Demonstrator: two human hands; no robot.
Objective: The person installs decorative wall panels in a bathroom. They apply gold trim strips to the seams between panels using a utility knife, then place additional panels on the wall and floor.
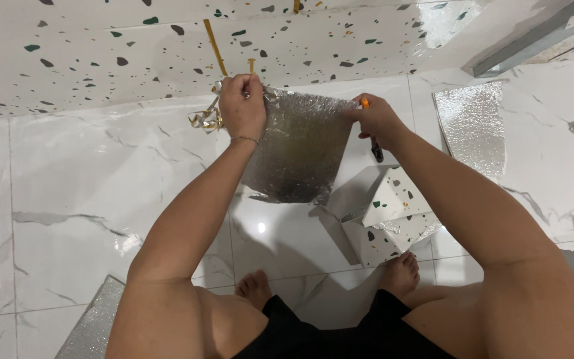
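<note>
Bare feet point(255, 287) at 6 o'clock | left hand point(241, 106) pinching silver foil sheet point(297, 153) top corner | right hand point(377, 119) gripping opposite corner plus orange-handled cutter point(371, 136) | foil scrap point(471, 126) at 2 o'clock

Foil sheet point(300, 149) hangs above floor point(88, 199), offcuts point(390, 219) right

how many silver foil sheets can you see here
3. One silver foil sheet hangs between the left hand and the right hand. One lies on the floor at upper right. One shows at the bottom left edge. Others may be hidden.
</note>
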